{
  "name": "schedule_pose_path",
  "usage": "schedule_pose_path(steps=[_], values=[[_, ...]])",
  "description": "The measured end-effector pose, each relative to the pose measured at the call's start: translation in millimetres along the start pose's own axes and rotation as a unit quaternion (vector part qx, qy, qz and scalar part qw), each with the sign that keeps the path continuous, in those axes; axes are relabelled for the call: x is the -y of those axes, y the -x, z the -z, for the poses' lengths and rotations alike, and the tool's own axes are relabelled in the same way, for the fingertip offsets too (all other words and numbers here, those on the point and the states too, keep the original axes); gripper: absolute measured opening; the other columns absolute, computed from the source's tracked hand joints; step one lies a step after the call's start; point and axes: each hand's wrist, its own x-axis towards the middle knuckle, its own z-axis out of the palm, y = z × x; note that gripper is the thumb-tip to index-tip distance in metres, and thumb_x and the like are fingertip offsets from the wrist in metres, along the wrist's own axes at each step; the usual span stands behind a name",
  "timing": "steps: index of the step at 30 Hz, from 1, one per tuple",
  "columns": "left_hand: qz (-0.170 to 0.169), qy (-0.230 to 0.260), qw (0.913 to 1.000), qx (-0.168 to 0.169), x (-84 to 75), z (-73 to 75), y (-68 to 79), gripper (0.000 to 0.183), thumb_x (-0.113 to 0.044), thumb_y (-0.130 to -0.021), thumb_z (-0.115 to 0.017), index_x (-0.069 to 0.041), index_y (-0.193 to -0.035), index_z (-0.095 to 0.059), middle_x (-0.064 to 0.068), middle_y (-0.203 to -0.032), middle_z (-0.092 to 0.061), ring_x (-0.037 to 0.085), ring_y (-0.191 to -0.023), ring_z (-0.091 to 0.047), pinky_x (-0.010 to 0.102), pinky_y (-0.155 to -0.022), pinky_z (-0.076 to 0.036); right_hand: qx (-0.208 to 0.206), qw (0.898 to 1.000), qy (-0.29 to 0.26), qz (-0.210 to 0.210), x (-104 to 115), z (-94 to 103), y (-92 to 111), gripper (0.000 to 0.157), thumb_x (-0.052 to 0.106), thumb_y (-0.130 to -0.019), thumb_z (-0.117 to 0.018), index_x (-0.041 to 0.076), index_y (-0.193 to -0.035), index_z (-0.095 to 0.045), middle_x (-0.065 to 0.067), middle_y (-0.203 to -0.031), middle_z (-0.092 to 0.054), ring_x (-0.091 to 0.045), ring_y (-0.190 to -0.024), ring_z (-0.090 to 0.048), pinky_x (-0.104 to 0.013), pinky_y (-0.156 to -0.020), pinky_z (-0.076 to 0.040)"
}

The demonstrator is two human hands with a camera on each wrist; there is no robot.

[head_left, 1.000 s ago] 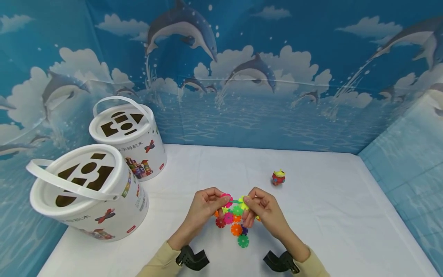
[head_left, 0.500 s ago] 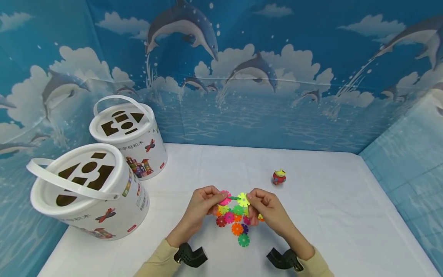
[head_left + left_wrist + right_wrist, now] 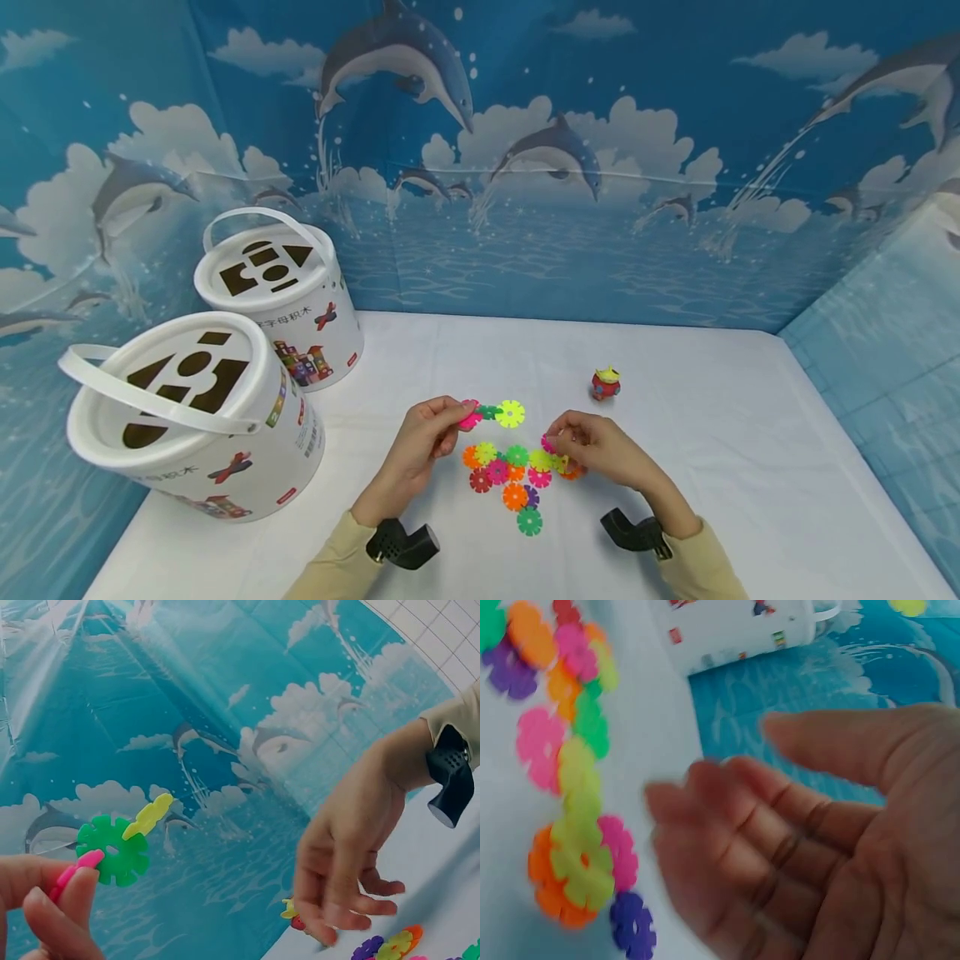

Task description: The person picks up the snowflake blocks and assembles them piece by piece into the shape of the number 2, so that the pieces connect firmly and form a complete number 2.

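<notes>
My left hand (image 3: 412, 437) pinches a pink snowflake disc (image 3: 470, 422) between thumb and fingers. Slotted into it is a green disc (image 3: 112, 855), which carries a yellow disc (image 3: 511, 414) at its far end; this short chain is held up above the table. My right hand (image 3: 603, 454) hovers by the right end of a larger group of joined discs (image 3: 515, 497) lying on the cloth. In the right wrist view its fingers (image 3: 780, 799) are relaxed with nothing between them, beside a yellow disc (image 3: 581, 862) and a pink disc (image 3: 619, 851).
Two white buckets with shape-cut lids stand at the left, a nearer bucket (image 3: 202, 492) and a farther bucket (image 3: 337, 333). A small red and yellow toy figure (image 3: 605, 384) is behind my right hand. Dolphin-print cloth (image 3: 525, 275) walls the back of the white table (image 3: 750, 458).
My right hand has let go of the yellow disc and moved right and down to the end of the group. My left hand has carried the three-disc chain slightly left and up.
</notes>
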Motion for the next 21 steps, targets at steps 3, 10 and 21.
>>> schedule_pose_path(steps=[3,10,21], values=[[-0.002,0.004,1.0000,-0.002,-0.6,0.3,0.2,0.022,-0.023,-0.087,-0.070,-0.010,-0.071,-0.062,0.000,-0.059,-0.056,0.010,-0.042,-0.034,0.021,-0.043,-0.025,-0.013,0.995,0.094,-0.030,-6.1,-1.6,-1.3,0.018,0.018,-0.086,-0.071,0.006,-0.096,-0.062,-0.002,-0.072,-0.054,-0.017,-0.058,-0.049,-0.028,-0.054,-0.044],[-0.007,0.011,0.9999,0.004,-1.9,0.4,0.8,0.023,-0.023,-0.087,-0.069,-0.010,-0.069,-0.062,-0.001,-0.059,-0.057,0.009,-0.041,-0.035,0.020,-0.042,-0.026,-0.033,0.977,0.183,-0.105,-14.4,-7.0,-3.5,0.035,0.023,-0.072,-0.084,0.007,-0.092,-0.060,-0.001,-0.073,-0.049,-0.016,-0.066,-0.045,-0.031,-0.060,-0.039],[0.008,0.016,0.9998,0.014,-1.1,-0.7,0.1,0.025,-0.023,-0.088,-0.068,-0.009,-0.070,-0.061,-0.001,-0.057,-0.056,0.010,-0.041,-0.036,0.019,-0.042,-0.027,-0.022,0.977,0.183,-0.109,-16.1,-9.4,-4.8,0.030,0.023,-0.072,-0.084,0.011,-0.082,-0.058,0.000,-0.068,-0.048,-0.016,-0.063,-0.044,-0.031,-0.058,-0.037]])
